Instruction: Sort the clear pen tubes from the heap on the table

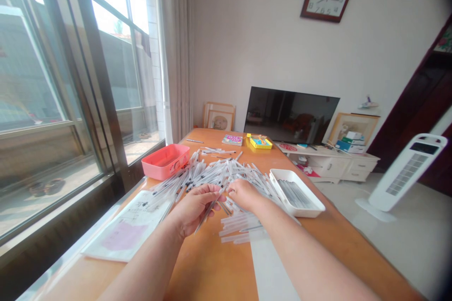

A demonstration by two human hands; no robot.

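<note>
My left hand (203, 202) is closed on a slim pen (202, 223), its lower end slanting down toward me. Close beside it, my right hand (243, 194) is shut in a pinch near the pen's upper end; what its fingertips hold is hidden. A loose heap of clear pens (212, 169), several with black ends, spreads just beyond both hands. Below my right wrist, several translucent plastic tubes (235, 230) lie across a white strip (270, 263).
A red plastic basket (164, 171) stands left of the heap, a white tray (316, 208) of grey sticks right. A paper booklet (137, 214) lies by the left forearm. At the table's (208, 268) far end are a yellow box (260, 145) and a pink book (232, 139).
</note>
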